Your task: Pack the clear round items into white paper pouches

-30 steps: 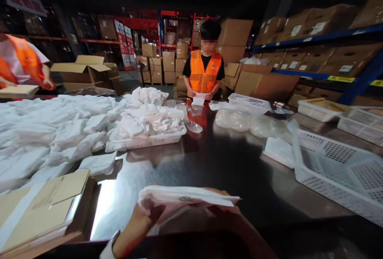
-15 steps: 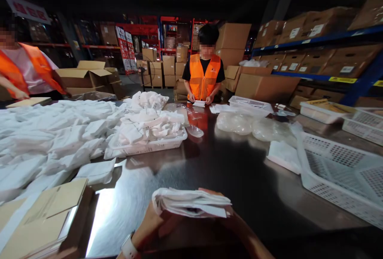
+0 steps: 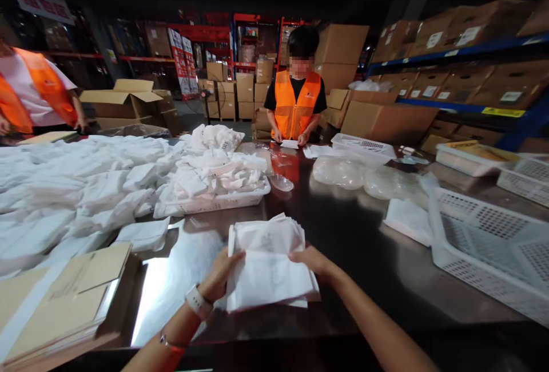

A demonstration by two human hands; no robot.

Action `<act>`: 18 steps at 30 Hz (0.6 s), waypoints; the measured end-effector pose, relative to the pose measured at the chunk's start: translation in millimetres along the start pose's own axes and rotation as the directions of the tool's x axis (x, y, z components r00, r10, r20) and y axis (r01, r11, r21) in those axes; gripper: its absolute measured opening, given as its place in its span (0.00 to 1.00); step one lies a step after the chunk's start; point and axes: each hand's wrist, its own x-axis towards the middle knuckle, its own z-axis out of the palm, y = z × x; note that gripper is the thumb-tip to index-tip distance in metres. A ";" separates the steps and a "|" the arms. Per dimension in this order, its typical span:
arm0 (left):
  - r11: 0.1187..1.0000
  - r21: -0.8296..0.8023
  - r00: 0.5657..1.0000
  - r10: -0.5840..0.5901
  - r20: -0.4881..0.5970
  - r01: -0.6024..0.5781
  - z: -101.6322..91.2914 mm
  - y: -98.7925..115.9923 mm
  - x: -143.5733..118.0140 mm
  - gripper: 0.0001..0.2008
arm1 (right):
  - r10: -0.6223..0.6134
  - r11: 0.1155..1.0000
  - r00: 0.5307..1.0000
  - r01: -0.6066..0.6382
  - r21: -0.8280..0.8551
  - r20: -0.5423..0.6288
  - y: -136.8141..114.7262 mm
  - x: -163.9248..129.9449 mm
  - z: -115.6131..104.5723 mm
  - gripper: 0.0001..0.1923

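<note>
No wording can be read anywhere in the frame. The sign (image 3: 39, 1) at upper left carries red characters, too blurred to make out. The hanging banners (image 3: 182, 60) at upper centre show print (likewise illegible), and the white labels (image 3: 469, 35) on shelved cartons at upper right are too small.

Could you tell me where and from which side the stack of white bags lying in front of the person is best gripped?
Probably at its two side edges, one from each side. The stack of white bags lies flat and floppy on the table, with loose layers fanning at the far end. The left hand and right hand already pinch those edges.
</note>
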 end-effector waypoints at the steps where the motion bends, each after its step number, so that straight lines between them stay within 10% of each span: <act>1: 0.998 -0.019 0.998 -0.054 0.027 0.055 1.6 -1.0 0.9 0.17 | 0.030 0.998 0.999 -0.029 -0.054 0.028 -7.2 6.2 -3.0 0.07; 6: 0.985 -0.107 0.990 -0.130 0.062 0.136 19.2 -14.2 -10.0 0.18 | 0.049 0.914 0.998 -0.027 -0.404 0.043 -42.8 22.3 -3.6 0.05; 12: 0.921 -0.364 0.980 -0.079 0.180 0.141 43.6 -24.0 -23.3 0.34 | -0.142 0.702 0.985 0.167 -0.692 0.094 -77.9 -12.7 69.1 0.17; 18: 0.934 -0.346 0.995 -0.065 0.080 0.089 40.0 -51.9 -9.7 0.23 | -0.276 0.685 0.941 0.336 -0.647 0.197 -45.6 -43.7 90.3 0.21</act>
